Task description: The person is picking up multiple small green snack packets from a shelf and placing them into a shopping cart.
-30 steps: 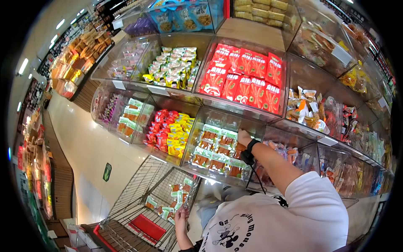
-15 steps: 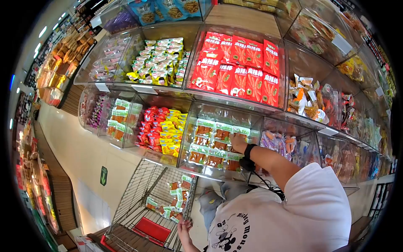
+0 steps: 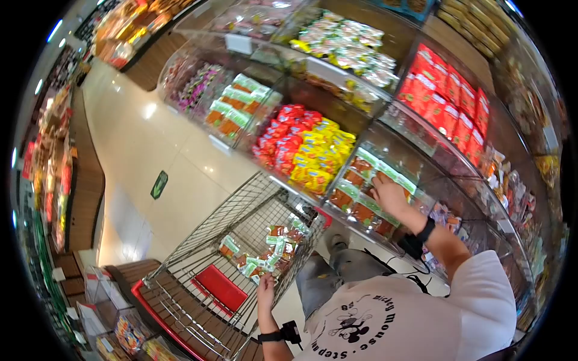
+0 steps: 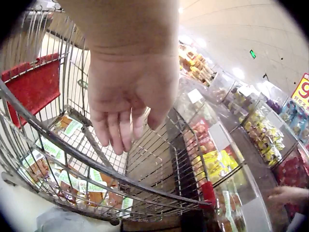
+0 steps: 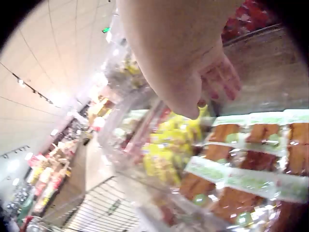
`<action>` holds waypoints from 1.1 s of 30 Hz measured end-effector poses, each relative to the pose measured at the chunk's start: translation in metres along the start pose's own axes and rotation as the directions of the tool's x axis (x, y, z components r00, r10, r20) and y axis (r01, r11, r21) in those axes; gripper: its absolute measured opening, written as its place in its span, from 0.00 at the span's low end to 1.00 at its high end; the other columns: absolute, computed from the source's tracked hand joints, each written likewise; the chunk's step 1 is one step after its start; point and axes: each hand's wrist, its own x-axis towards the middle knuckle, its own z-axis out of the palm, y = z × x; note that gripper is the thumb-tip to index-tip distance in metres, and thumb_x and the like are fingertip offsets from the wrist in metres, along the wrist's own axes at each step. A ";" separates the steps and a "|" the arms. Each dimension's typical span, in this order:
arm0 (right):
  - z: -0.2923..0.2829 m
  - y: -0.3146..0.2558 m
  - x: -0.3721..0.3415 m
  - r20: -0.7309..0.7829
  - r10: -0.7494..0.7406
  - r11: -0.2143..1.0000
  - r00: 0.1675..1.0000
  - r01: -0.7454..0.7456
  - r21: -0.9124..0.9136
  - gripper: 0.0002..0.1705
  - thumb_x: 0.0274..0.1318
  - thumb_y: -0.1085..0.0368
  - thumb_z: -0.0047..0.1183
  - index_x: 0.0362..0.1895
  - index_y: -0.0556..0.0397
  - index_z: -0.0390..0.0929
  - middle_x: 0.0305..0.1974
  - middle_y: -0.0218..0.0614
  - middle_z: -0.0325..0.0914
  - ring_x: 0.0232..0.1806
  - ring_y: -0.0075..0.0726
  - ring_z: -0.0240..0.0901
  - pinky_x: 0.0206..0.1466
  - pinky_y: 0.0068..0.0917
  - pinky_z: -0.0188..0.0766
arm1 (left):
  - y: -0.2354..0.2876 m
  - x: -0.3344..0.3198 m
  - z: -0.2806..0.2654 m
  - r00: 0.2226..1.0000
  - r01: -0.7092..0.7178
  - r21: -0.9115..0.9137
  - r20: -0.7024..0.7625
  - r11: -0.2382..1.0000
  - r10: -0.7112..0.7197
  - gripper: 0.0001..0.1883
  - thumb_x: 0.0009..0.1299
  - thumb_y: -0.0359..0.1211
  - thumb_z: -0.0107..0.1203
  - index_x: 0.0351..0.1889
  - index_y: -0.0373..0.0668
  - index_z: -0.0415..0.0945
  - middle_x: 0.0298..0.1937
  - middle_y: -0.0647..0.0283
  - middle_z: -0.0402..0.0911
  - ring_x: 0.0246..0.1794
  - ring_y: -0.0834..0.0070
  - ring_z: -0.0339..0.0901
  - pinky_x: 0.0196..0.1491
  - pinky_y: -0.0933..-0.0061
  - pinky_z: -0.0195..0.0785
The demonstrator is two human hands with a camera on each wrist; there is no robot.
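Note:
My right hand (image 3: pixel 390 194) is over a clear bin of snack packs (image 3: pixel 366 212) with green-and-white tops and brown contents. In the right wrist view, its fingers (image 5: pixel 227 79) are loosely extended above the rows of packs, with nothing visible in them. My left hand (image 3: pixel 265 292) hangs at the near side of a metal shopping cart (image 3: pixel 137 295). Seen from the left wrist, its fingers (image 4: pixel 113 130) point down, relaxed, near the cart's dark rim. Several similar packs (image 3: pixel 274 249) lie inside the cart.
Beside the bin are small red packets (image 3: pixel 280 144) and yellow packets (image 3: pixel 319 153). Tall red bags (image 3: pixel 445 99) fill an upper bin. A red flap (image 3: pixel 220 286) sits in the cart. A green arrow sign (image 3: pixel 159 185) marks the aisle floor.
The head view has turned, so the bins now appear tilted and the cart sits higher. My right hand has shifted from the bin's right end over the packs. My left hand stays by the cart.

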 end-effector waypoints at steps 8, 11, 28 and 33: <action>0.117 -0.196 0.044 0.443 -0.373 0.805 0.815 0.046 0.592 0.17 0.45 0.58 0.43 0.38 0.55 0.65 0.28 0.44 0.69 0.31 0.46 0.67 0.33 0.36 0.63 | -0.072 0.091 -0.066 0.951 0.295 -0.278 -0.005 0.914 -0.309 0.09 0.62 0.30 0.39 0.38 0.35 0.63 0.29 0.59 0.71 0.21 0.74 0.69 0.21 0.76 0.64; 0.216 -0.244 0.067 0.648 -0.325 0.890 0.689 -0.008 0.455 0.16 0.45 0.61 0.42 0.38 0.57 0.64 0.30 0.43 0.67 0.33 0.46 0.65 0.32 0.36 0.63 | -0.082 0.124 -0.081 0.946 0.307 -0.126 -0.072 0.943 -0.317 0.10 0.60 0.31 0.39 0.36 0.35 0.64 0.24 0.57 0.71 0.15 0.72 0.70 0.14 0.75 0.62; 0.415 -0.285 0.096 0.688 -0.676 0.451 0.264 0.886 0.104 0.18 0.35 0.70 0.49 0.37 0.49 0.67 0.33 0.29 0.67 0.35 0.33 0.64 0.37 0.26 0.62 | -0.247 0.131 -0.100 0.971 0.240 0.119 -0.053 0.964 -0.235 0.13 0.57 0.34 0.40 0.37 0.39 0.69 0.26 0.51 0.73 0.29 0.59 0.72 0.32 0.66 0.63; 0.420 -0.264 0.090 0.627 -0.678 0.524 0.384 0.851 0.045 0.16 0.37 0.70 0.47 0.37 0.46 0.67 0.37 0.30 0.65 0.41 0.32 0.61 0.42 0.27 0.60 | -0.233 0.135 -0.099 0.964 0.265 0.119 -0.040 0.957 -0.262 0.13 0.58 0.34 0.41 0.39 0.39 0.67 0.29 0.54 0.73 0.30 0.64 0.72 0.31 0.71 0.64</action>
